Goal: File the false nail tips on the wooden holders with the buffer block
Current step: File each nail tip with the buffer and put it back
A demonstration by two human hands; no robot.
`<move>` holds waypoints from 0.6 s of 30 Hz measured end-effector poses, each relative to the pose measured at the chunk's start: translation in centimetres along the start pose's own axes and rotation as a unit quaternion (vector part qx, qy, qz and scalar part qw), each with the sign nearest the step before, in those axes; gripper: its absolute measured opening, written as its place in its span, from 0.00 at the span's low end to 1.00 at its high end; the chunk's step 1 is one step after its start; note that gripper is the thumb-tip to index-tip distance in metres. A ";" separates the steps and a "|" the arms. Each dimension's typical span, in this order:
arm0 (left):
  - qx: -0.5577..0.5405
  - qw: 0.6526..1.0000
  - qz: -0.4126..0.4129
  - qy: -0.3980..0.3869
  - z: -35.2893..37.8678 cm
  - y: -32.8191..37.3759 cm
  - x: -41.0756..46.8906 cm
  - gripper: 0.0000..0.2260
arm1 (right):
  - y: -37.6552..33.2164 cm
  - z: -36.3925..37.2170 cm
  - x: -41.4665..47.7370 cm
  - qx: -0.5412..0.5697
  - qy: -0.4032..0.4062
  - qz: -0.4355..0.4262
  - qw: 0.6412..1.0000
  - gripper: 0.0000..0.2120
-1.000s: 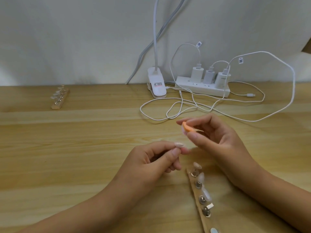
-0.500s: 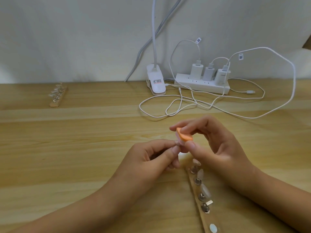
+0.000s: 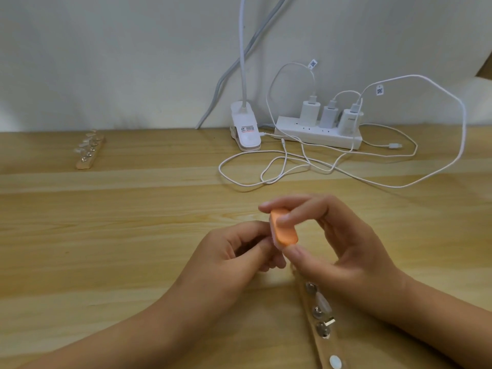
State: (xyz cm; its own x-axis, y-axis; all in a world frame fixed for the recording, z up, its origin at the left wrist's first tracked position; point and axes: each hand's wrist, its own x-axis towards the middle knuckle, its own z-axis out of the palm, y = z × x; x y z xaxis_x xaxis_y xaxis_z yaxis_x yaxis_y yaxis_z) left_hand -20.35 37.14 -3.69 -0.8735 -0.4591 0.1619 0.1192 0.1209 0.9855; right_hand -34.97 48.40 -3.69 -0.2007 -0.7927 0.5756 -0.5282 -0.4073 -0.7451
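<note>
Wood grain runs across the table (image 3: 106, 235) in front of me. Far off to my left, near the wall, a wooden holder (image 3: 89, 153) lies with a row of clear nail tips standing on its metal pegs. Closer in, my left hand (image 3: 234, 251) has its grip pinched shut, thumb and forefinger pressed together at the tips; whatever sits between them is hidden behind the block, so I cannot tell what that grip is grasping. Touching those fingertips is the orange buffer block (image 3: 283, 230), which my right hand (image 3: 338, 251) grasps, forefinger on its top end and thumb under its lower end, the block standing nearly upright between the two hands. Beneath my right palm and wrist a second wooden holder (image 3: 323, 342) stretches toward the bottom edge, with metal pegs along it; a clear nail tip (image 3: 323, 302) rests on one peg and another pale tip (image 3: 335, 362) sits near the near end. Behind everything, against the wall, a white clip lamp base (image 3: 246, 129) stands just left of a white power strip (image 3: 318, 131) holding three chargers, with white cables (image 3: 266, 169) looping over the table to the right.
</note>
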 end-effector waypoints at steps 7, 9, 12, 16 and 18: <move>-0.068 0.997 -0.012 0.018 0.0 0.2 0.2 0.10 | 1.6 -1.8 1.6 0.143 0.132 0.198 0.961 0.14; -0.084 0.996 -0.024 0.029 -0.1 0.2 0.3 0.10 | 1.4 -1.6 1.5 0.180 0.154 0.196 0.952 0.16; -0.088 0.995 -0.032 0.033 -0.2 0.2 0.3 0.11 | 0.9 -1.0 1.4 0.190 0.135 0.174 0.957 0.14; -0.078 0.996 -0.034 0.032 -0.2 0.3 0.3 0.10 | -0.3 -0.3 1.1 0.156 0.120 0.125 0.972 0.16; -0.075 0.996 -0.035 0.035 -0.2 0.4 0.3 0.11 | -0.7 -0.3 1.0 0.160 0.117 0.097 0.975 0.12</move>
State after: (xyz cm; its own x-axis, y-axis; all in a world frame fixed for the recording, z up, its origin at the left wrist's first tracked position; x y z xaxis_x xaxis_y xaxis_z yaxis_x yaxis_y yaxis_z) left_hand -20.51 36.89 -3.20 -0.8478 -0.5224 0.0913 0.1330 -0.0428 0.9902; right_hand -35.03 48.03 -2.52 -0.4743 -0.7591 0.4458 -0.1839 -0.4098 -0.8935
